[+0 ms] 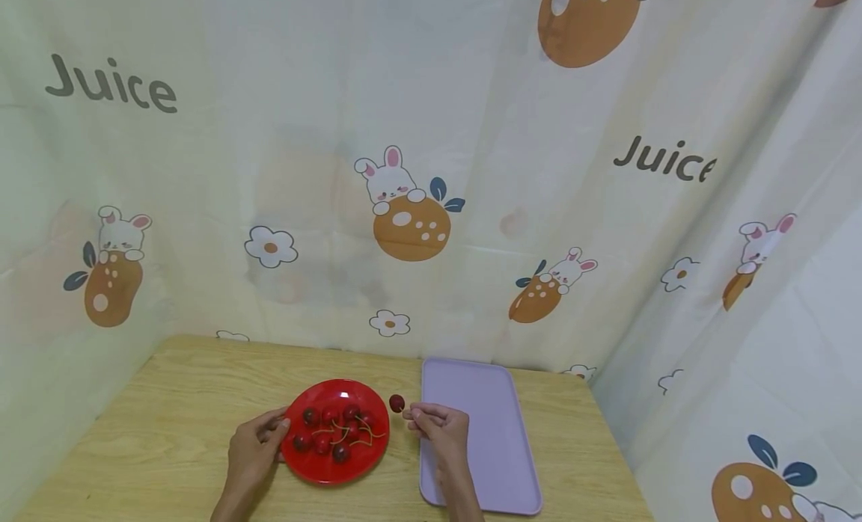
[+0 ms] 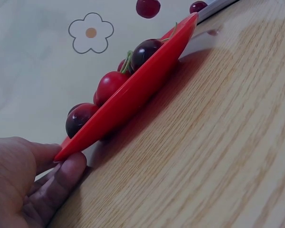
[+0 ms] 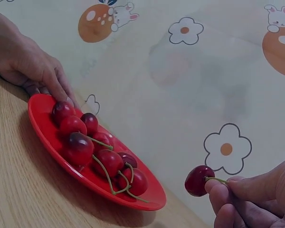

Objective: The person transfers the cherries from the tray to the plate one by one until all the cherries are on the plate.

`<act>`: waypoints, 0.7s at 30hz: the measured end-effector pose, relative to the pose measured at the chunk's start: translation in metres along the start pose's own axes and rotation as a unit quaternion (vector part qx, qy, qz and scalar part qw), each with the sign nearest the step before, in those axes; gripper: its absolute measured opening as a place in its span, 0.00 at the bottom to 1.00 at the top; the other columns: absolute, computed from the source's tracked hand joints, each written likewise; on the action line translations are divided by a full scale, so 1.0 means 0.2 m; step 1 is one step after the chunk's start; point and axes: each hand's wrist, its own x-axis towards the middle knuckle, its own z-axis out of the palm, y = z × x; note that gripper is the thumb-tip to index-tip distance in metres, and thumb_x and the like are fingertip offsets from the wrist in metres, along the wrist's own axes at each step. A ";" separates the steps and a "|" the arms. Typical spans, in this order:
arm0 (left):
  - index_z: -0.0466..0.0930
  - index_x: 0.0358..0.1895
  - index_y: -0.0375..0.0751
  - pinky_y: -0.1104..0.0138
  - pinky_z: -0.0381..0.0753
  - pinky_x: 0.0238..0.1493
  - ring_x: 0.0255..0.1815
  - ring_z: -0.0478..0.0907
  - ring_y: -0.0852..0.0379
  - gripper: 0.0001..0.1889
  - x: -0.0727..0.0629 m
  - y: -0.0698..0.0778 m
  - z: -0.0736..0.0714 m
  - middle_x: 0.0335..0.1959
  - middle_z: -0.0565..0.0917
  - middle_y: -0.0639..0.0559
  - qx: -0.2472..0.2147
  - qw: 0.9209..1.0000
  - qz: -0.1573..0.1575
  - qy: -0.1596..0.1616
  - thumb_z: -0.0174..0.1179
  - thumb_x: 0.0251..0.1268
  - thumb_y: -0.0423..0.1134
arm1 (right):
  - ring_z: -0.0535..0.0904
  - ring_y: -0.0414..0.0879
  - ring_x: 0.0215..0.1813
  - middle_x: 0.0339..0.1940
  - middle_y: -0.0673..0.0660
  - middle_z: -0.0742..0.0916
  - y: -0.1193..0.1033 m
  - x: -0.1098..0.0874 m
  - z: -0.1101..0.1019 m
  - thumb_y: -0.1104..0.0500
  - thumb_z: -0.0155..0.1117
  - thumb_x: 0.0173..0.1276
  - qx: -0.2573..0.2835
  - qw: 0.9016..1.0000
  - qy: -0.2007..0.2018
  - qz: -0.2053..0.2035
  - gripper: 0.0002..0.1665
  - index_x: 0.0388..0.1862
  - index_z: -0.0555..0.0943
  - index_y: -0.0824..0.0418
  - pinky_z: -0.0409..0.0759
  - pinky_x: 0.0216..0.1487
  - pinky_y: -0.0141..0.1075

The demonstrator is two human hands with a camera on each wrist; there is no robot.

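Note:
A round red plate (image 1: 330,473) holds several dark and bright red cherries (image 1: 322,443), some with green stems. My left hand (image 1: 254,446) grips the plate's left rim, the thumb over the edge and a finger beneath it, as the left wrist view shows up close. Just right of the plate, my right hand (image 1: 441,432) pinches a single dark red cherry (image 3: 198,181) by its green stem between thumb and forefinger. That cherry hangs in the air, clear of the plate, pointing towards it. Behind my right hand lies a flat lilac tray (image 1: 485,447), which the hand and wrist partly cover.
Plate and tray lie side by side on a light wood-grain table (image 1: 195,387). A pale curtain (image 1: 323,133) printed with rabbits, fruit and flowers hangs along the table's back edge and both sides.

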 end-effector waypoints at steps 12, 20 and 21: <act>0.82 0.69 0.29 0.68 0.92 0.27 0.30 0.85 0.62 0.19 0.00 0.00 0.00 0.51 0.89 0.32 0.002 1.000 0.004 0.003 0.62 0.80 0.31 | 0.91 0.38 0.30 0.42 0.73 0.94 0.00 0.01 0.07 0.70 0.72 0.73 -0.004 1.000 -0.021 -0.002 0.17 0.53 0.85 0.84 0.91 0.35 0.26; 0.83 0.68 0.29 0.68 0.92 0.26 0.29 0.85 0.62 0.19 0.00 0.00 0.00 0.50 0.89 0.33 0.010 1.000 0.004 0.002 0.63 0.80 0.31 | 0.90 0.39 0.29 0.43 0.74 0.93 0.00 0.01 0.11 0.71 0.72 0.73 -0.020 0.999 -0.031 -0.002 0.15 0.52 0.86 0.83 0.90 0.35 0.26; 0.82 0.68 0.29 0.68 0.92 0.26 0.29 0.85 0.62 0.19 0.00 0.00 0.00 0.50 0.89 0.33 0.010 1.000 0.006 0.002 0.63 0.80 0.31 | 0.91 0.39 0.29 0.43 0.75 0.93 -0.01 0.01 0.12 0.71 0.72 0.73 -0.020 0.999 -0.033 0.000 0.15 0.52 0.86 0.83 0.90 0.35 0.26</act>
